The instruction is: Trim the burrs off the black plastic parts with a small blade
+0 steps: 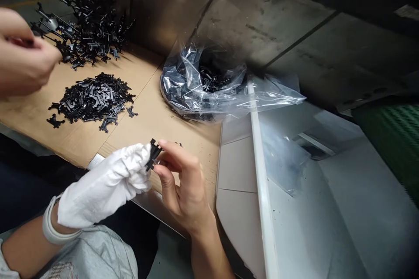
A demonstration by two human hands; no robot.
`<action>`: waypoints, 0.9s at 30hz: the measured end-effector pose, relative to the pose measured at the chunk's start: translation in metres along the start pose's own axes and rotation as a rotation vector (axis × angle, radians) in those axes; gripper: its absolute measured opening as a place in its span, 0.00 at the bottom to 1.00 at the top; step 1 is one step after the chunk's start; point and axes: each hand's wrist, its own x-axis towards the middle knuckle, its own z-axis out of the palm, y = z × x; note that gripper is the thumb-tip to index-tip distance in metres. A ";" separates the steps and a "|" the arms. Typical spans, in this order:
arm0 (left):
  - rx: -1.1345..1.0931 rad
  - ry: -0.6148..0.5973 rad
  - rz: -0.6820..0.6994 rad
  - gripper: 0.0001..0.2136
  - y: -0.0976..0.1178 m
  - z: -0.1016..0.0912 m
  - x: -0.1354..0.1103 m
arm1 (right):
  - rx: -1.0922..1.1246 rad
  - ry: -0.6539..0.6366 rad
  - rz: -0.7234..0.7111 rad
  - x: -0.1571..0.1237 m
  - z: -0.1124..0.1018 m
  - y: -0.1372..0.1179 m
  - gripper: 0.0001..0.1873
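Note:
My left hand (108, 185) wears a white glove and pinches a small black plastic part (153, 154) just above the near edge of the cardboard sheet (153, 117). My bare right hand (183, 183) meets it from the right, thumb and forefinger closed on the same part. A pile of like black parts (91, 98) lies on the cardboard to the upper left of my hands. A bigger tangle of black sprue pieces (88, 26) lies further back.
A clear plastic bag (209, 85) holding black parts sits open at the cardboard's right end. A white tray or bin (262, 183) stands to the right. Another person's hands (22, 52) work at the far left. A metal wall rises behind.

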 end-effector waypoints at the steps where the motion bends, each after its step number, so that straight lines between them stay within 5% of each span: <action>1: -0.032 -0.010 -0.015 0.04 0.000 0.002 0.000 | 0.007 0.001 0.002 0.000 0.000 -0.001 0.20; 7: -0.170 0.054 -0.078 0.16 -0.006 -0.006 -0.001 | 0.045 0.000 0.054 -0.002 -0.003 -0.011 0.21; 16: 0.069 0.146 0.059 0.12 -0.018 -0.029 -0.003 | 0.092 0.019 0.007 0.000 0.000 -0.005 0.21; 21: 0.044 0.123 0.018 0.10 -0.025 -0.040 -0.003 | 0.112 0.030 0.025 0.001 0.002 -0.003 0.21; 27: -0.195 0.045 -0.057 0.13 -0.018 -0.019 0.002 | 0.256 0.030 0.080 -0.003 -0.002 -0.002 0.20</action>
